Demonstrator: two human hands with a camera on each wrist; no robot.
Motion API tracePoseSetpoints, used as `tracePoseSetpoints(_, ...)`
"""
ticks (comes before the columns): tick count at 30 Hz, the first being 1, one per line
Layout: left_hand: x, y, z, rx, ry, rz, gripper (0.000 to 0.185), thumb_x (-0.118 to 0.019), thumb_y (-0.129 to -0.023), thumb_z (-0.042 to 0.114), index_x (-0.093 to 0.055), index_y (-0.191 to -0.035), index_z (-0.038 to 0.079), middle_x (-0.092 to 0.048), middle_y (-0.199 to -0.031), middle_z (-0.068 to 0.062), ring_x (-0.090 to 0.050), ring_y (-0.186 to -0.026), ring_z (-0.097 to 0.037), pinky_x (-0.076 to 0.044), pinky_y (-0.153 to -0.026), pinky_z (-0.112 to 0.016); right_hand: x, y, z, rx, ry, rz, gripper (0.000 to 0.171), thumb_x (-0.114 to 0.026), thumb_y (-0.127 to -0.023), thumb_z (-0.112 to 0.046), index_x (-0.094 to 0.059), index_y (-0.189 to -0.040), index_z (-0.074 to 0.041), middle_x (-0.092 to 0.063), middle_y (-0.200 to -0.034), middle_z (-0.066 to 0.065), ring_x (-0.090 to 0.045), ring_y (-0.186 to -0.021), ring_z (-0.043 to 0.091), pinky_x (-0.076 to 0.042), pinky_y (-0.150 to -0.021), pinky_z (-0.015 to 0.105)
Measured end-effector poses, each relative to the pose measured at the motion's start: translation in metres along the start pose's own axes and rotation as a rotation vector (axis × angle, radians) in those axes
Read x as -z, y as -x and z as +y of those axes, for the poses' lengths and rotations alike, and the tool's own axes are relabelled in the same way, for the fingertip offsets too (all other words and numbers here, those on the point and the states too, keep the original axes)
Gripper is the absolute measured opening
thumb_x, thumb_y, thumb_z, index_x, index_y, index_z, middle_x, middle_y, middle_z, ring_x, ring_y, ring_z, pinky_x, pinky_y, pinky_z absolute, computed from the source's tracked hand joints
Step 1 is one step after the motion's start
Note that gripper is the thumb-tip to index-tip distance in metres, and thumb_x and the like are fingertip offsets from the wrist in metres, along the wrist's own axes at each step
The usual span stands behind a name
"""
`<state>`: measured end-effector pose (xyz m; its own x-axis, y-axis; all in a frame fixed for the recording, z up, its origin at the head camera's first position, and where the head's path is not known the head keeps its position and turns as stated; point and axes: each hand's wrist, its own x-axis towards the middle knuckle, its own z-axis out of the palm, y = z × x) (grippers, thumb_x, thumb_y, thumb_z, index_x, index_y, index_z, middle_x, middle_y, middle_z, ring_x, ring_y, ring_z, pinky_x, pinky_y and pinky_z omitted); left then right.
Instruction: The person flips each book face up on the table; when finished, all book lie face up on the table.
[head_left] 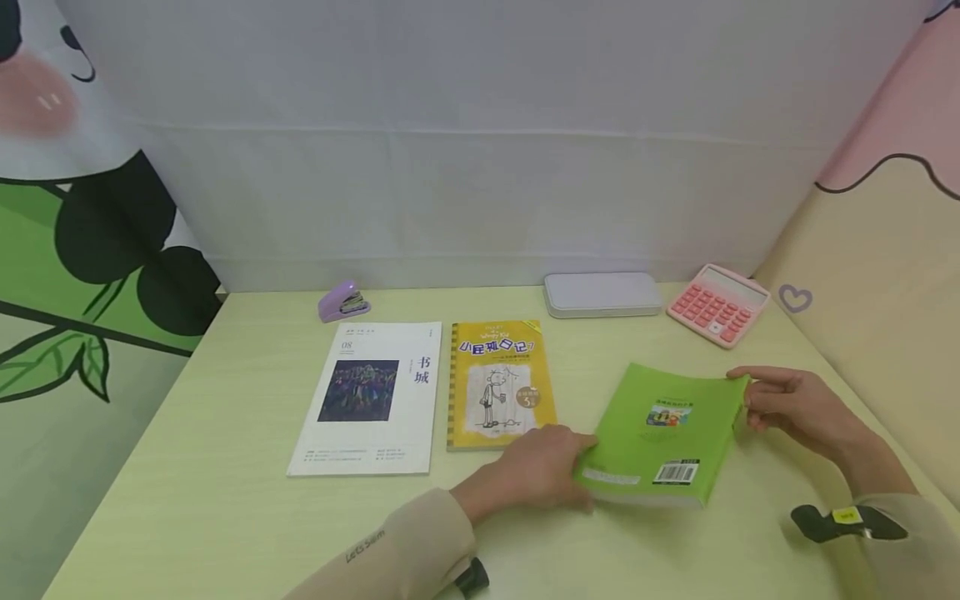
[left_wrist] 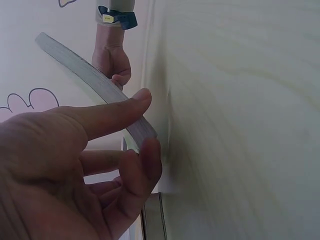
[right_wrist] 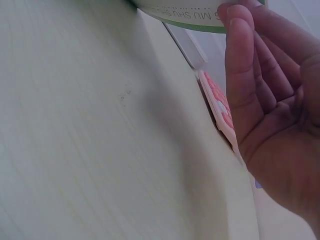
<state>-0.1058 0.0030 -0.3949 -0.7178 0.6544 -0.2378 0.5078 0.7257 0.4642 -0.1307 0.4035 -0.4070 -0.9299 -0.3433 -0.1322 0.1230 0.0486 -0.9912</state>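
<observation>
A green paperback [head_left: 663, 425] is raised at a tilt above the right half of the pale yellow-green table [head_left: 225, 517], back cover and barcode facing up. My left hand [head_left: 551, 467] pinches its near left corner; in the left wrist view the thumb and fingers [left_wrist: 145, 125] close on the grey page edge [left_wrist: 95, 80]. My right hand [head_left: 780, 400] holds the far right corner, fingers curled over the edge. In the right wrist view its fingers [right_wrist: 245, 60] lie against the book's spine [right_wrist: 185, 12].
A yellow spiral-bound book [head_left: 498, 383] and a white magazine [head_left: 371, 396] lie flat left of the green one. Along the back stand a purple stapler [head_left: 343, 301], a grey case [head_left: 602, 293] and a pink calculator [head_left: 718, 304]. A white cloth wall closes the rear.
</observation>
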Motion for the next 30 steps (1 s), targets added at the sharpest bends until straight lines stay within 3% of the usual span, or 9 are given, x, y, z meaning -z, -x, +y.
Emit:
tracePoseSetpoints(3,0.001,0.003,0.001,0.003,-0.033,0.014,0.08,-0.092,-0.079,0.041,-0.061,-0.148,0.017,-0.072,-0.125,0.003,-0.059,-0.093,-0.006,-0.051,-0.083,-0.023,-0.001,-0.002,-0.001,0.024,-0.038,0.003,0.048,-0.05,-0.103,0.015,-0.077,-0.124,-0.02,-0.072,-0.091,0.001,-0.072,-0.075,0.012,-0.061,-0.069,0.026)
tracePoseSetpoints(15,0.002,0.01,0.001,-0.032,-0.039,0.052,0.061,-0.088,-0.086,0.035,-0.069,-0.141,0.017,-0.076,-0.116,0.004,-0.056,-0.084,-0.004,-0.047,-0.072,-0.02,-0.005,-0.004,-0.005,0.072,-0.086,0.027,0.048,-0.049,-0.101,0.019,-0.079,-0.119,-0.014,-0.075,-0.09,0.003,-0.072,-0.073,0.012,-0.061,-0.068,0.026)
tracePoseSetpoints(23,0.004,0.015,-0.001,-0.022,0.007,0.083,0.052,-0.087,-0.087,0.03,-0.073,-0.136,0.018,-0.077,-0.126,0.004,-0.053,-0.069,-0.003,-0.043,-0.06,-0.018,-0.006,-0.006,-0.009,0.106,-0.05,0.016,0.052,-0.048,-0.1,0.02,-0.079,-0.119,-0.016,-0.077,-0.093,0.001,-0.072,-0.074,0.01,-0.061,-0.068,0.025)
tracePoseSetpoints(30,0.006,0.019,-0.003,-0.051,0.034,0.148,0.04,-0.085,-0.088,0.021,-0.077,-0.127,0.015,-0.08,-0.117,0.003,-0.054,-0.064,0.0,-0.043,-0.057,-0.015,-0.006,-0.008,-0.014,0.121,-0.016,0.035,0.052,-0.048,-0.099,0.02,-0.079,-0.119,-0.016,-0.079,-0.099,0.001,-0.074,-0.081,0.011,-0.062,-0.073,0.026)
